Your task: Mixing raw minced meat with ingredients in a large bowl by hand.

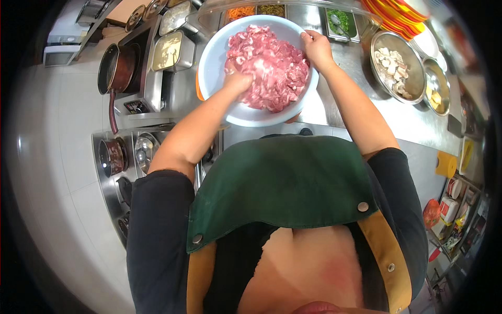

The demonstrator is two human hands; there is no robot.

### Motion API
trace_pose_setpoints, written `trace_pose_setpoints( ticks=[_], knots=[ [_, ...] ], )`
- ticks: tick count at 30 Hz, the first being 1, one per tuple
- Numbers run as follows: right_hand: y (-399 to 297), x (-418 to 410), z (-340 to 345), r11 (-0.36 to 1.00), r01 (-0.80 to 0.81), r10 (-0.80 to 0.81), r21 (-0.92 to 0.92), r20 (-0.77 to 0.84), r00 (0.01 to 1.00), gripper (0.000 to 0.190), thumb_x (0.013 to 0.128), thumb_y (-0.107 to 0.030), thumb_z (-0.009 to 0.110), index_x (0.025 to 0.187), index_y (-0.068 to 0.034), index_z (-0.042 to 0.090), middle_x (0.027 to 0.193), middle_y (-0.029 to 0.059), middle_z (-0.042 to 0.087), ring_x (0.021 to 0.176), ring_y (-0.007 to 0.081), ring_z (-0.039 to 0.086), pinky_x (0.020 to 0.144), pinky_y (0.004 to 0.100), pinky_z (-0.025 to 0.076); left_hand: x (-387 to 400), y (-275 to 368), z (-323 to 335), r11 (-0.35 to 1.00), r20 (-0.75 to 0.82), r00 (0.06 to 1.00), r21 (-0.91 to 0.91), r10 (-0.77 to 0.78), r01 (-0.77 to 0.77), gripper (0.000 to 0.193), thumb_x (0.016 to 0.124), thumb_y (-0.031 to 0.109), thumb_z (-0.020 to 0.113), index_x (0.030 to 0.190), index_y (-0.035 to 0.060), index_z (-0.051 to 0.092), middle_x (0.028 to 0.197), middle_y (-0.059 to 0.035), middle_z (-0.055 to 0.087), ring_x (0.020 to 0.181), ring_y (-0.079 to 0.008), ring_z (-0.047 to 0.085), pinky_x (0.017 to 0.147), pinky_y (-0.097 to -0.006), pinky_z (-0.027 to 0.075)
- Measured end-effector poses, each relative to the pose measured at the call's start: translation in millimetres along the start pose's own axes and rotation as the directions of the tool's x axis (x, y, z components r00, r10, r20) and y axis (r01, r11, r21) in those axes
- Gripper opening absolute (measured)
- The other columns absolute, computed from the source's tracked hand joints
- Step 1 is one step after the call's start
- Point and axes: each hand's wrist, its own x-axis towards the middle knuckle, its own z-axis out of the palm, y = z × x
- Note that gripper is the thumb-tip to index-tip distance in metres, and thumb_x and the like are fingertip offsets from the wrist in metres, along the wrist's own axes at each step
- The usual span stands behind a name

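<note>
A pale blue plastic basin [213, 51] holds a heap of sliced raw meat [274, 74]. My left hand [237, 83] is pushed into the left side of the heap, its fingers mostly hidden by meat and blurred, so their grip cannot be made out. With my right hand [317, 49] I grip the basin's upper right rim, thumb over the edge. Something orange [199, 89] shows from under the basin on its left and lower sides.
On the steel counter [333, 106], a steel bowl of pale chunks [392, 74] and a smaller bowl [437, 92] stand at right. Behind are trays of shredded orange food [241, 13] and chopped greens [340, 21]. A long-handled pan [115, 70] and steel containers [172, 51] stand left.
</note>
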Motion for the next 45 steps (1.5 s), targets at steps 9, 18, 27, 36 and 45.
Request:
trace_pose_setpoints(
  ticks=[9,18,27,36,45],
  knots=[
    [10,4,-2,0.999,0.032,-0.033,-0.024,-0.023,0.999,0.034,0.084,-0.029,0.054,0.103,-0.002,0.061,0.081,0.018,0.064,0.074,0.0246,0.062,0.069,0.0327,0.047,-56,38,-7,0.401,0.557,0.827,-0.777,0.078,0.486,0.039,0.08,0.017,0.059,0.115,0.0064,0.046,0.1,-0.0126,0.059,0.084,-0.0229,0.062,0.073,-0.0361,0.053],
    [8,3,-3,0.996,0.065,-0.065,-0.053,0.002,0.998,0.034,0.083,-0.029,0.053,0.103,-0.002,0.061,0.086,0.0182,0.064,0.079,0.03,0.062,0.074,0.0356,0.047,-95,47,-13,0.665,0.168,0.753,0.375,0.636,-0.645,0.086,0.048,0.019,0.08,0.125,0.0196,0.043,0.117,-0.0252,0.044,0.112,-0.0378,0.041,0.095,-0.0447,0.035],
    [10,8,-8,0.993,0.103,-0.1,-0.058,0.054,0.993,0.035,0.083,-0.029,0.052,0.104,-0.002,0.06,0.081,0.0166,0.064,0.072,0.0262,0.063,0.07,0.0336,0.048,-72,75,10,0.329,0.638,0.673,0.587,0.375,-0.74,0.065,0.061,0.026,0.07,0.122,0.0187,0.048,0.121,-0.0129,0.048,0.119,-0.0335,0.038,0.097,-0.0517,0.028],
    [14,7,-10,0.989,0.096,-0.09,-0.114,0.057,0.994,0.034,0.084,-0.028,0.048,0.106,-0.004,0.059,0.093,0.019,0.062,0.09,0.0325,0.059,0.082,0.0367,0.044,-43,42,-46,0.767,0.382,0.785,0.242,0.488,-0.595,0.074,0.06,0.034,0.072,0.126,0.0194,0.043,0.129,-0.0146,0.043,0.112,-0.0308,0.046,0.092,-0.039,0.039],
    [18,16,-7,0.964,0.212,-0.215,-0.161,-0.003,0.977,0.033,0.084,-0.03,0.051,0.103,-0.004,0.06,0.089,0.0204,0.062,0.085,0.0325,0.06,0.078,0.0361,0.046,-34,113,60,0.395,0.638,0.7,0.581,0.322,-0.712,0.039,0.06,0.038,0.063,0.081,0.0051,0.067,0.086,-0.0162,0.064,0.088,-0.0305,0.059,0.085,-0.0415,0.04]
  ],
)
